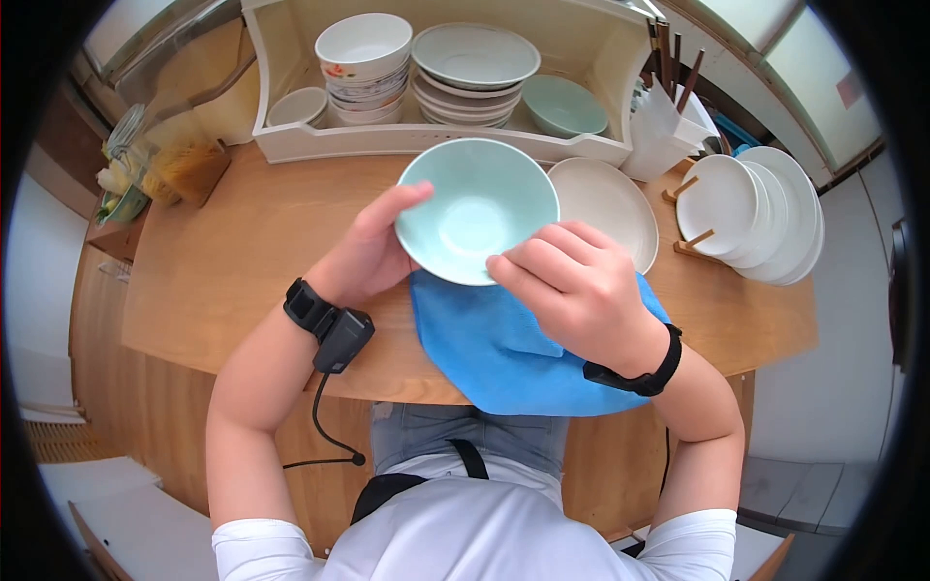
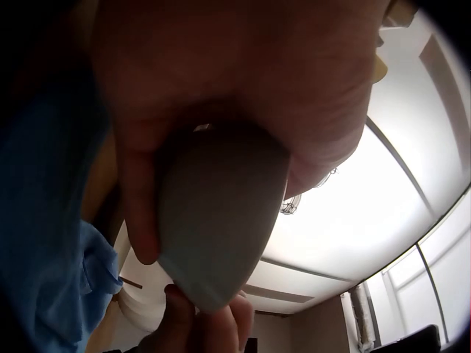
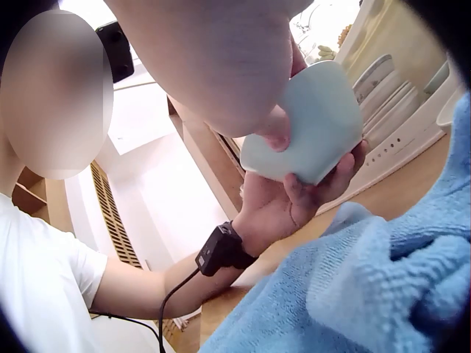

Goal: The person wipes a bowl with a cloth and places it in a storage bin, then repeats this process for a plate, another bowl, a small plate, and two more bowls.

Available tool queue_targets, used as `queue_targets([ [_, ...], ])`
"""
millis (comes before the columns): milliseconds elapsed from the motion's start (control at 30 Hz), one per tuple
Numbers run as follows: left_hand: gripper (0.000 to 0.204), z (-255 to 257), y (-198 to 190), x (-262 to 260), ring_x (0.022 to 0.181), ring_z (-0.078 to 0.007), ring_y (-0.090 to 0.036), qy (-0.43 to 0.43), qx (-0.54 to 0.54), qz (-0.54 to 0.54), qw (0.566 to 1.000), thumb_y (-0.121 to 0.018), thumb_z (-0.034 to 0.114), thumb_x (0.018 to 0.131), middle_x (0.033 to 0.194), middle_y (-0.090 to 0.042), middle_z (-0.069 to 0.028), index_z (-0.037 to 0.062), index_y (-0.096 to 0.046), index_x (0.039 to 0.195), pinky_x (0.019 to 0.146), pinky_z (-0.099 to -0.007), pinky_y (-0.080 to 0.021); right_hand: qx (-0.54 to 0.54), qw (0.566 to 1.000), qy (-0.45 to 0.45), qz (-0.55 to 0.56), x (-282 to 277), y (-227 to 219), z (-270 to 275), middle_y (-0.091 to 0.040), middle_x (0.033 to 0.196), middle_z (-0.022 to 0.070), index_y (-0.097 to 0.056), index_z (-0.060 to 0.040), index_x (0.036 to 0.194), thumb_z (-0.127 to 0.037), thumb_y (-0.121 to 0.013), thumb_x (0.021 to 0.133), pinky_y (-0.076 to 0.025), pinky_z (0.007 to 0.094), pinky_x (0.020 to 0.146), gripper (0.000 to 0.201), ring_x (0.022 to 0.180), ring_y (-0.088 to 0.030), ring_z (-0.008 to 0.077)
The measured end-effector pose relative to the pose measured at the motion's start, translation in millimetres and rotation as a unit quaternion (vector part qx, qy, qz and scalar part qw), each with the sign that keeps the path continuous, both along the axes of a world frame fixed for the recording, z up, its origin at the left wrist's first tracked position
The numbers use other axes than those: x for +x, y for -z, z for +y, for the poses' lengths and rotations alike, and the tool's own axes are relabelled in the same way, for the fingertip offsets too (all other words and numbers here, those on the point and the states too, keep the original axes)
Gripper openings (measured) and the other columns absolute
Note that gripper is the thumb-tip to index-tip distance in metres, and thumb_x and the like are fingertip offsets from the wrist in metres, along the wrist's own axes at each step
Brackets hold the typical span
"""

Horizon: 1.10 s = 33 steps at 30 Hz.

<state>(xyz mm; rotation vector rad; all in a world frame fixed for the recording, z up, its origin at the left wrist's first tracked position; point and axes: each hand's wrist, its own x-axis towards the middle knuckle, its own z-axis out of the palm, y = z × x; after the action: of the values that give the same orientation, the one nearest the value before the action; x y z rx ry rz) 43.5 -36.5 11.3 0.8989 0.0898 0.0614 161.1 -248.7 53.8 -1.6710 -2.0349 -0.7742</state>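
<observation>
A pale green bowl [image 1: 467, 184] is held up in front of the body, its inside facing the head camera. My left hand [image 1: 373, 242] grips its left side, thumb over the rim and fingers underneath. On the near right rim, my right hand [image 1: 581, 295] pinches the bowl's edge with curled fingers. In the right wrist view, the left fingers [image 3: 342, 176] spread under the bowl's outside [image 3: 327, 118]. Below the bowl, a blue cloth [image 1: 475, 349] lies on the table and hangs over its front edge.
A cream rack [image 1: 368, 145] at the back holds stacked bowls [image 1: 363, 48], plates [image 1: 475, 58] and another green bowl [image 1: 565, 105]. A white plate [image 1: 610, 208] lies behind the right hand. White plates [image 1: 717, 208] stand in a wooden holder at right, near a chopstick holder [image 1: 664, 131].
</observation>
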Motion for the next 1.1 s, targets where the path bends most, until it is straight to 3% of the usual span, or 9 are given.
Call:
queue_targets([
  [133,0.059,17.4,-3.6,-1.5,0.116,-0.0332,-0.062,-0.11,0.009,0.004,0.994,-0.051,0.032,0.091,0.131,-0.059,-0.0169,0.0023,-0.045,0.142,0.087,-0.0493,-0.057,0.107,0.993,-0.034,-0.039,-4.6,-13.4,12.4,-0.057,0.088,0.0074,-0.064,-0.0048,0.095,-0.007,-0.072,0.075,-0.05,0.0383,0.063,0.021,0.078,-0.059,0.0249],
  [233,0.061,28.9,-10.9,-3.8,0.113,-0.0328,-0.063,-0.146,0.001,-0.02,0.989,-0.051,0.034,0.09,0.128,-0.061,-0.0166,0.002,-0.046,0.141,0.087,-0.0469,-0.057,-0.054,0.973,0.0,0.226,-19.4,-9.7,3.2,-0.059,0.093,0.0111,-0.063,-0.0027,0.104,-0.019,-0.078,0.079,-0.051,0.04,0.065,0.034,0.077,-0.06,0.0295],
  [333,0.059,35.3,-12.3,-6.0,0.118,-0.0311,-0.061,-0.137,-0.019,-0.04,0.99,-0.05,0.034,0.093,0.131,-0.06,-0.0165,-0.0003,-0.047,0.14,0.096,-0.0441,-0.052,-0.169,0.945,0.129,0.249,-26.7,15.8,17.3,-0.062,0.095,0.0133,-0.064,-0.0046,0.119,-0.014,-0.077,0.082,-0.053,0.0408,0.068,0.041,0.081,-0.065,0.031],
  [467,0.056,29.3,-5.5,-4.3,0.121,-0.0295,-0.06,-0.106,-0.03,-0.046,0.993,-0.047,0.036,0.098,0.133,-0.06,-0.0169,-0.0023,-0.049,0.139,0.104,-0.0397,-0.048,-0.228,0.907,0.061,0.35,3.4,43.1,29.7,-0.065,0.091,0.0176,-0.067,-0.0006,0.106,-0.01,-0.069,0.085,-0.055,0.0435,0.073,0.023,0.087,-0.066,0.037],
  [567,0.056,28.2,-3.6,-6.1,0.12,-0.0283,-0.061,-0.078,-0.033,-0.03,0.996,-0.046,0.037,0.099,0.133,-0.06,-0.0177,-0.0031,-0.05,0.139,0.103,-0.0378,-0.048,-0.07,0.885,0.088,0.451,27.1,49.0,20.9,-0.064,0.085,0.0145,-0.066,0.0007,0.102,-0.007,-0.063,0.088,-0.052,0.0358,0.069,0.016,0.072,-0.064,0.0281],
  [667,0.056,24.9,3.3,-5.3,0.118,-0.0267,-0.061,-0.052,-0.017,-0.013,0.998,-0.047,0.038,0.1,0.131,-0.061,-0.0177,-0.0032,-0.051,0.138,0.1,-0.0373,-0.049,0.051,0.822,0.127,0.553,61.8,24.1,1.7,-0.062,0.086,0.0006,-0.064,-0.0001,0.106,-0.01,-0.058,0.098,-0.047,0.0249,0.07,0.014,0.078,-0.056,0.0071],
  [833,0.056,14.2,4.6,-3.6,0.116,-0.0216,-0.062,0.0,0.061,0.054,0.997,-0.047,0.042,0.1,0.127,-0.064,-0.0134,-0.0011,-0.054,0.136,0.099,-0.0335,-0.048,0.081,0.741,0.031,0.666,59.8,23.3,-5.3,-0.061,0.101,-0.0012,-0.06,-0.0005,0.113,-0.012,-0.057,0.102,-0.045,0.0198,0.08,0.016,0.087,-0.055,0.0051],
  [933,0.056,6.2,-0.8,-6.0,0.115,-0.0192,-0.062,0.015,0.112,0.076,0.991,-0.047,0.044,0.101,0.126,-0.065,-0.0113,0.0001,-0.055,0.136,0.098,-0.0315,-0.048,-0.025,0.785,0.04,0.618,46.6,35.6,-0.5,-0.054,0.092,-0.0014,-0.059,0.0001,0.115,-0.01,-0.061,0.1,-0.049,0.0205,0.075,0.018,0.086,-0.053,0.005],
  [1100,0.055,-1.1,-1.2,-4.9,0.113,-0.019,-0.063,0.007,0.118,0.089,0.989,-0.045,0.043,0.102,0.125,-0.066,-0.0117,-0.0005,-0.056,0.135,0.097,-0.0313,-0.048,0.004,0.802,0.054,0.595,44.3,48.5,4.5,-0.052,0.087,-0.0001,-0.06,0.0004,0.112,-0.01,-0.064,0.097,-0.052,0.0224,0.069,0.019,0.081,-0.052,0.0075],
])
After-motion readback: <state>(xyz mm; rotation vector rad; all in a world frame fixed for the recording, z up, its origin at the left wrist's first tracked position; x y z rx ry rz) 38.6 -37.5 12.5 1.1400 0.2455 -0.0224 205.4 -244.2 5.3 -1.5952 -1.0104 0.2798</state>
